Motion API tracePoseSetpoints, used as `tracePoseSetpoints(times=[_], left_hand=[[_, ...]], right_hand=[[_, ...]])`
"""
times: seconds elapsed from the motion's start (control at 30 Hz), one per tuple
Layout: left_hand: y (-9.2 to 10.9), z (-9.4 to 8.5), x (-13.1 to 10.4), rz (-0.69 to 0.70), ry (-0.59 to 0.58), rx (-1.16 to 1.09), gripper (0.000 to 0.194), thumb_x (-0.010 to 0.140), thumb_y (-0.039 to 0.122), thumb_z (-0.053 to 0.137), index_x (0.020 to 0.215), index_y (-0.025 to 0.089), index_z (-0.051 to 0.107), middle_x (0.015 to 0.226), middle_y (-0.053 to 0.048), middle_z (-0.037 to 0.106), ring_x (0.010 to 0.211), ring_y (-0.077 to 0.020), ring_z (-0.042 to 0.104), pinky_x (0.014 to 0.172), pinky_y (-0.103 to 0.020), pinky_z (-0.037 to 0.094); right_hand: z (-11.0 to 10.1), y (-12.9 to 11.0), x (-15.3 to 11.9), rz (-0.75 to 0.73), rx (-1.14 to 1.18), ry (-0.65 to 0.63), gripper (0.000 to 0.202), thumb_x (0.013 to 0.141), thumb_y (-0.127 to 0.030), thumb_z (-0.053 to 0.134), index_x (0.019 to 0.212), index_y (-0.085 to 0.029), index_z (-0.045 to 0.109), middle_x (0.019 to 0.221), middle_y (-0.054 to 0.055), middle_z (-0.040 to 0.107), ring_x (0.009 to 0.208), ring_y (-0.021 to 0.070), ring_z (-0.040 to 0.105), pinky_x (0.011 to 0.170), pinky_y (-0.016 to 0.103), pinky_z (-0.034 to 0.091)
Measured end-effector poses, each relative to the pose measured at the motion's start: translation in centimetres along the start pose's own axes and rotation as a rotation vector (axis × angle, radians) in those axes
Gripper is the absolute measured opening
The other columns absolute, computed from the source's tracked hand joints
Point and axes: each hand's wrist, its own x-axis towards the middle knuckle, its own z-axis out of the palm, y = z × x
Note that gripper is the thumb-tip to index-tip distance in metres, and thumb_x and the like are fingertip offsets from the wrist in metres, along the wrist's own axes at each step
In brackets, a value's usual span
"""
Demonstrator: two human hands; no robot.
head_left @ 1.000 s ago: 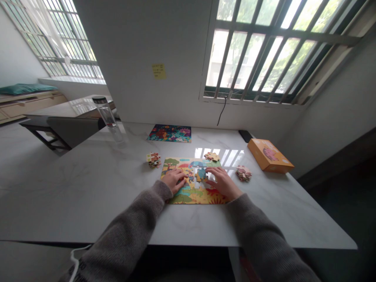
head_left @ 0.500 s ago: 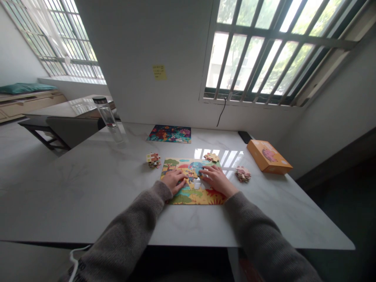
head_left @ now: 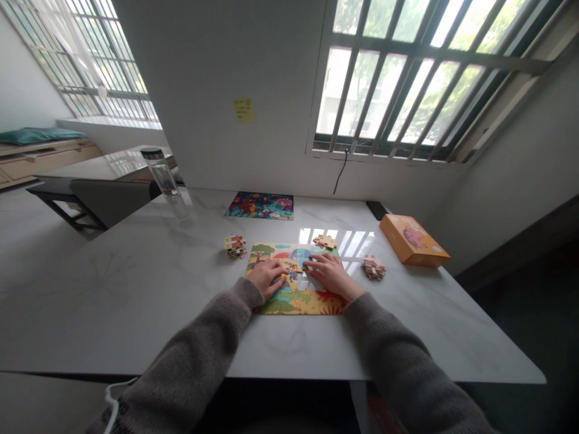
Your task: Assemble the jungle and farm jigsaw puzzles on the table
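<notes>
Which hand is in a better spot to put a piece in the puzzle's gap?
Probably the right hand: its fingertips are beside the gap, and two piles of loose pieces lie on its side. The left hand rests on the puzzle, with one pile nearby.

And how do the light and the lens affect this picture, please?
In the head view, daylight washes out the right window; same view, barred glare lies on the table near the far right corner of the puzzle; head view again, the bottle leans, probably from wide-angle distortion.
</notes>
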Motion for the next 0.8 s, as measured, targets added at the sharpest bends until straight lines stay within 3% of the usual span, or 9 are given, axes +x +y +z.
tracePoseSetpoints(times=[0.1,0.2,0.33,0.43,0.8], left_hand=[[0.1,-0.7,0.4,0.024,0.028,-0.041,0.031,0.092,0.027,0.053,0.118,0.021,0.069,0.118,-0.01,0.065,0.111,-0.0256,0.058,0.105,-0.041,0.044],[0.3,-0.8,1.3,0.051,-0.019,0.027,0.034,0.093,0.025,0.052,0.123,0.021,0.066,0.125,-0.01,0.065,0.116,-0.0281,0.055,0.107,-0.045,0.042],[1.0,0.0,2.7,0.088,-0.122,0.117,0.038,0.09,0.025,0.057,0.127,0.018,0.063,0.133,-0.013,0.061,0.121,-0.0312,0.051,0.108,-0.048,0.04],[1.5,0.5,3.5,0.059,-0.132,0.156,0.035,0.089,0.029,0.06,0.123,0.019,0.064,0.131,-0.013,0.062,0.121,-0.0304,0.05,0.108,-0.047,0.039],[1.8,1.6,2.7,0.0,-0.122,0.208,0.043,0.092,0.04,0.058,0.132,0.024,0.06,0.146,-0.007,0.055,0.126,-0.0322,0.046,0.111,-0.048,0.03]], right_hand=[[0.1,0.0,-0.1,0.011,-0.009,0.001,0.032,0.098,-0.034,0.057,0.128,-0.037,0.066,0.136,0.004,0.062,0.117,0.0288,0.053,0.095,0.046,0.047],[0.2,-0.1,-0.2,0.026,-0.034,-0.004,0.031,0.098,-0.034,0.055,0.128,-0.037,0.066,0.137,0.005,0.06,0.118,0.029,0.052,0.093,0.045,0.046],[0.2,-0.3,-0.3,0.028,-0.044,-0.012,0.033,0.099,-0.031,0.052,0.129,-0.037,0.065,0.135,0.005,0.062,0.117,0.0285,0.053,0.093,0.044,0.046],[0.3,-0.5,-0.4,0.034,-0.048,0.005,0.033,0.098,-0.029,0.053,0.129,-0.036,0.065,0.134,0.005,0.062,0.117,0.0282,0.053,0.092,0.044,0.045],[0.6,-0.6,-0.5,0.047,-0.038,0.035,0.03,0.099,-0.03,0.051,0.126,-0.033,0.064,0.136,0.005,0.063,0.117,0.0284,0.054,0.094,0.045,0.045]])
